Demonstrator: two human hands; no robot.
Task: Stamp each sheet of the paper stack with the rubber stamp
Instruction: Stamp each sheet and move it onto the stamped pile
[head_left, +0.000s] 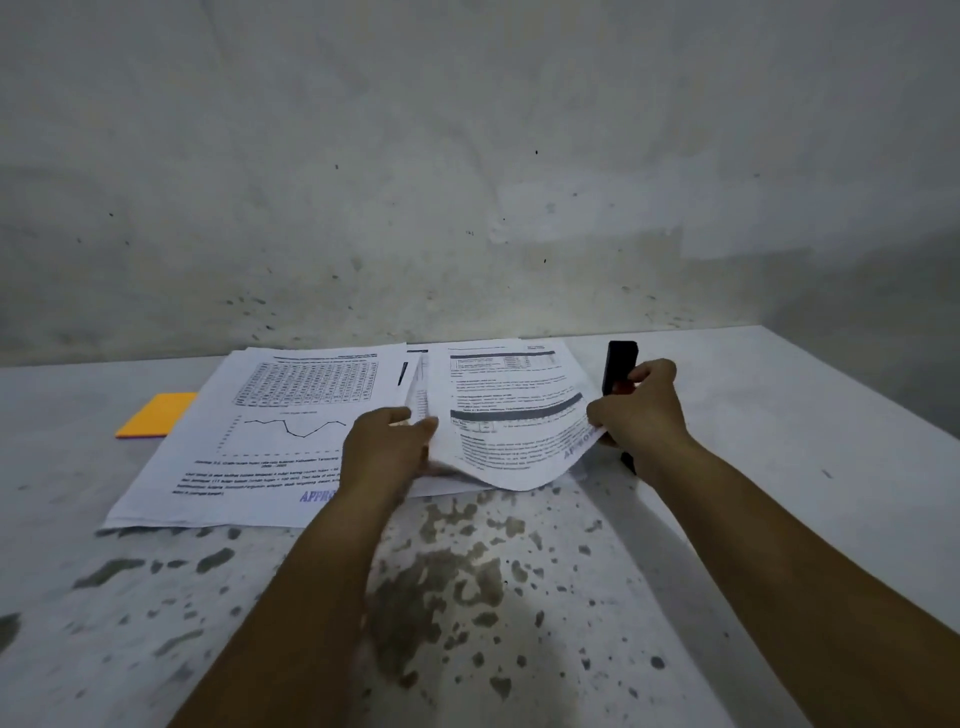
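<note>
Two piles of printed paper lie on a grey table. The left pile shows a table, a line chart and a blue stamp mark near its lower edge. On the right stack, the top sheet is bowed upward and bears a blue stamp mark at its lower right corner. My left hand pinches that sheet's left edge. My right hand pinches its right corner. The black rubber stamp stands just behind my right hand, partly hidden by it.
An orange sticky-note pad lies left of the papers. A dark pen rests between the two piles. A stained grey wall rises right behind the table. The table's right edge runs diagonally at far right.
</note>
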